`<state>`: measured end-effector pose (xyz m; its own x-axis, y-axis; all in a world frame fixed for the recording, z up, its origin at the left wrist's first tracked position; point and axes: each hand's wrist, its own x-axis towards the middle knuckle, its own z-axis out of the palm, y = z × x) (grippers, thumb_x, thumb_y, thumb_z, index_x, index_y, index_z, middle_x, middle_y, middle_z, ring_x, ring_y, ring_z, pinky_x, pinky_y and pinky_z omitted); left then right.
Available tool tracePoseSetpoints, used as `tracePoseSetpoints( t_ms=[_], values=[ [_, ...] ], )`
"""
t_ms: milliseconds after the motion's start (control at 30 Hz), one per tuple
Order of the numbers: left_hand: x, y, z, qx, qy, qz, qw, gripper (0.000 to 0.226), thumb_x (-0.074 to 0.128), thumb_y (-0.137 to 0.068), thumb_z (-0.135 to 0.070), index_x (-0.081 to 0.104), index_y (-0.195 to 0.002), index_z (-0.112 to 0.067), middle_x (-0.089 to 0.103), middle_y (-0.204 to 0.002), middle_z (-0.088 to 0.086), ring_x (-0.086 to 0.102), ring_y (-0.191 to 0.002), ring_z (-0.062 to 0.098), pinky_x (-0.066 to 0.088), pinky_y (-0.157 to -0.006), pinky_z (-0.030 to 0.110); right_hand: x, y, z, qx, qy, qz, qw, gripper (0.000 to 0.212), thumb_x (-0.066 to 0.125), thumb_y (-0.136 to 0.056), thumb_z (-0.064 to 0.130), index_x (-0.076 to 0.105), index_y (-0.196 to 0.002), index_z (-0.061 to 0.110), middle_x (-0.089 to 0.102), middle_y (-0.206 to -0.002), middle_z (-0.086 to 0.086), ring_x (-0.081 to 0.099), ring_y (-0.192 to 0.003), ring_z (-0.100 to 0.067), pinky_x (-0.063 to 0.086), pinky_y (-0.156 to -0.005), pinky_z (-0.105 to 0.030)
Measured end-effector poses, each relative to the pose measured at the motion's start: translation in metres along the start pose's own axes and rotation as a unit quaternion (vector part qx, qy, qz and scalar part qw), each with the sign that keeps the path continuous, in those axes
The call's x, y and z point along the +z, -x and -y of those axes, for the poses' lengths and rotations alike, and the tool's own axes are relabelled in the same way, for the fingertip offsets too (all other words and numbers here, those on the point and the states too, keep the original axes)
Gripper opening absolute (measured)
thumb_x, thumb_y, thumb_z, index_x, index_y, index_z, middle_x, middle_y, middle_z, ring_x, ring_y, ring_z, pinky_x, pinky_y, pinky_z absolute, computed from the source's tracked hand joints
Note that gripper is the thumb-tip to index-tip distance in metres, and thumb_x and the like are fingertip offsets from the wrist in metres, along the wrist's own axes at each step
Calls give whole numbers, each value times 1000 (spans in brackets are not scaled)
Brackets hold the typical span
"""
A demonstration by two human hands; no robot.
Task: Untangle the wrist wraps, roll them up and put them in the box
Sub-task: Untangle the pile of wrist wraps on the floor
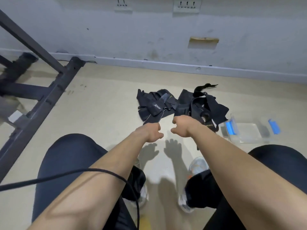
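A tangled pile of black wrist wraps (pixel 181 105) lies on the beige floor ahead of me, one strap end curling up at the back. A clear plastic box (pixel 247 138) with blue latches sits open on the floor just right of the pile. My left hand (pixel 150 132) and my right hand (pixel 180 127) hover side by side above the floor at the pile's near edge. Both are bent down at the wrist, so the fingers are mostly hidden. Their shadows on the floor show spread fingers, and neither hand holds anything.
A black metal frame (pixel 49 90) runs along the floor at the left. The wall and its skirting (pixel 166 63) stand behind the pile. A black cable (pixel 83 173) crosses my left forearm. My knees and shoes (pixel 196 168) are below the hands.
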<state>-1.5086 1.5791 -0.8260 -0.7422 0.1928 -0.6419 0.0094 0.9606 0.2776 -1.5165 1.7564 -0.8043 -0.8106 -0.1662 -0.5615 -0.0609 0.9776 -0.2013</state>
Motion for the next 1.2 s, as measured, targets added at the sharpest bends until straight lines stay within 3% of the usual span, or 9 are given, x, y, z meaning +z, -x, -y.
tracePoseSetpoints(
  t_ms=[233, 467, 633, 733, 800, 967, 1033, 1133, 1200],
  values=[
    [6, -79, 41, -44, 39, -24, 998, 42, 57, -94, -36, 53, -131, -16, 62, -127, 6, 61, -111, 28, 50, -99, 45, 31, -91, 7, -9, -38, 42, 998, 56, 56, -94, 36, 44, -144, 14, 53, -142, -12, 52, -127, -32, 48, -100, -43],
    [16, -192, 63, -74, 67, -99, 990, 36, 55, -96, -27, 51, -129, -13, 52, -131, 9, 53, -120, 31, 47, -94, 40, 68, -204, -5, 37, -221, 70, 972, 70, 59, -96, 32, 27, -156, 17, 58, -135, -11, 57, -117, -30, 48, -90, -37],
    [22, -268, 72, -46, 72, -185, 979, 67, 60, -94, -19, 34, -155, -18, 36, -158, 2, 32, -141, 30, 42, -105, 40, 90, -278, -7, 45, -337, 40, 940, 33, 61, -88, 23, 59, -120, 19, 66, -97, 0, 59, -88, -22, 49, -76, -34],
    [25, -299, 78, -53, 87, -170, 980, 81, 63, -95, -21, 18, -163, -16, 27, -165, 3, 26, -146, 33, 38, -111, 42, 101, -306, -1, 48, -409, 45, 910, 55, 60, -91, 13, 49, -144, 19, 65, -122, -2, 61, -111, -21, 49, -94, -31],
    [30, -308, 82, -71, 96, -198, 973, 78, 66, -93, -25, 26, -159, -15, 40, -154, 8, 35, -140, 33, 41, -106, 43, 109, -313, 3, 51, -451, 48, 890, 65, 58, -91, 4, 40, -153, 14, 61, -129, -4, 58, -118, -21, 47, -104, -35],
    [34, -291, 86, -144, 201, -198, 949, 41, 74, -84, -42, 62, -106, -9, 68, -105, 8, 63, -103, 31, 53, -82, 39, 115, -293, -1, 107, -559, 29, 822, 54, 60, -90, -1, 47, -141, 12, 60, -99, -3, 56, -78, -15, 47, -66, -27],
    [29, -274, 83, -119, 282, -182, 934, 36, 76, -83, -42, 64, -94, -9, 69, -93, 5, 64, -93, 26, 51, -77, 37, 108, -273, -7, 132, -584, -1, 801, 41, 64, -90, 5, 54, -129, 8, 60, -102, -7, 54, -78, -17, 45, -68, -28],
    [9, -237, 71, -41, 370, -172, 912, 15, 77, -87, -30, 67, -93, -20, 70, -89, -8, 65, -89, 16, 47, -74, 28, 86, -234, -16, 156, -639, -34, 752, 44, 71, -90, 16, 51, -130, 15, 64, -107, -7, 60, -91, -21, 47, -83, -34],
    [-8, -205, 59, 5, 435, -149, 888, 16, 76, -90, -22, 72, -105, -21, 76, -98, -7, 70, -95, 13, 52, -86, 28, 65, -206, -16, 146, -675, -45, 722, 27, 70, -92, 17, 56, -115, 18, 63, -95, -7, 57, -89, -22, 44, -78, -33]
  ],
)
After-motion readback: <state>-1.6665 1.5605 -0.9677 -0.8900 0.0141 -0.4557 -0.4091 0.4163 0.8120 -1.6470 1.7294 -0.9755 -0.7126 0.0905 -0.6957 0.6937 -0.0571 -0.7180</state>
